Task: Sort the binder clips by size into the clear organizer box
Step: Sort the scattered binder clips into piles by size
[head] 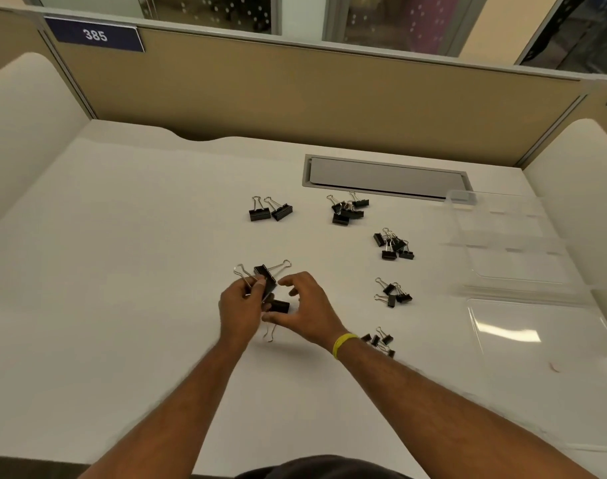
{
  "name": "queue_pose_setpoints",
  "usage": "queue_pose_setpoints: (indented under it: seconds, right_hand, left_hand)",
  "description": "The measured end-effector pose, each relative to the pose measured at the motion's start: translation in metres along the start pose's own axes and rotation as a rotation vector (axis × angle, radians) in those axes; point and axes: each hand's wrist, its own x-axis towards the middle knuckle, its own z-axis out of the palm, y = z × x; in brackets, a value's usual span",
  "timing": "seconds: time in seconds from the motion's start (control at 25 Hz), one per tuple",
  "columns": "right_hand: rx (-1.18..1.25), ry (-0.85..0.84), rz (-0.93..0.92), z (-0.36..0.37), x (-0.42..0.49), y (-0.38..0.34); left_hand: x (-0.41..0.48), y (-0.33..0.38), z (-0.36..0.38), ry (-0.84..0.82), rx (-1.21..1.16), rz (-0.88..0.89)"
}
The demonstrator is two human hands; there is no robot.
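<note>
**Large clips gathered at mid-worktop**

Head view: The left hand [241, 307] grips a large binder clip [265, 280] by its body and wire handle. The right hand [304, 307], fingers curled, closes on a second large clip [280, 306] just beside it, seemingly collecting equal sizes. Smaller clip groups [393, 245] lie beyond the right hand. The clear organizer box [509, 243], empty, sits farther right, open for filling.

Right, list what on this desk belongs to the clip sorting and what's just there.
Part of the job:
- large clips in the left hand and right hand
- five clip piles, e.g. pair
- clear organizer box, lid open

Just there:
- cable hatch
- 385 sign
- yellow wristband
</note>
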Motion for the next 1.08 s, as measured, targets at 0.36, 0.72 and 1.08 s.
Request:
queue_pose_setpoints:
  seconds: [0.36,0.72,1.08]
  right_hand:
    - [-0.456,-0.069,0.261,0.043,0.023,-0.008]
    - [0.153,0.183,0.38,0.014,0.052,-0.015]
    - [0.74,0.377,0.659,-0.013,0.191,-0.022]
  left_hand:
    - [0.075,0.006,-0.063,0.006,0.15,-0.011]
    - [0.135,0.014,-0.053,-0.065,0.239,0.037]
    - [0.209,0.036,-0.03,-0.156,0.382,0.041]
